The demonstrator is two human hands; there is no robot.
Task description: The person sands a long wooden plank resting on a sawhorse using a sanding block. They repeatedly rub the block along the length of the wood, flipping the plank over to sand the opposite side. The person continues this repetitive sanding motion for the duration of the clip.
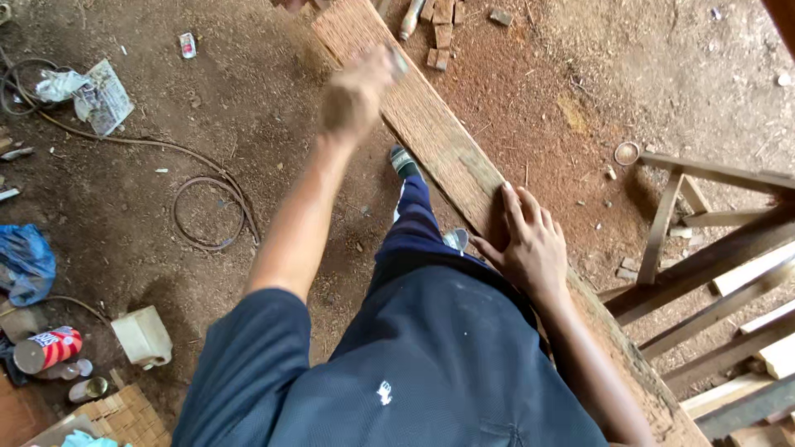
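Plank runs diagonally across the view, from the top centre down to the lower right, long and rough-sawn, its far end toward the dirt floor. I see my right hand pressed flat on the board's near stretch, fingers spread open, palm down, likely pinning it so it doesn't shift. My left hand is out over the far stretch, motion-blurred; fingers look curled around something small and pale, but I cannot tell what it is or how tight the hold is. One leg and shoe sit just beside the plank's left edge. Floor is packed earth with reddish sawdust. Cable loop at left, a red can, blue bag, wooden frame pieces at right, small offcut blocks at top.
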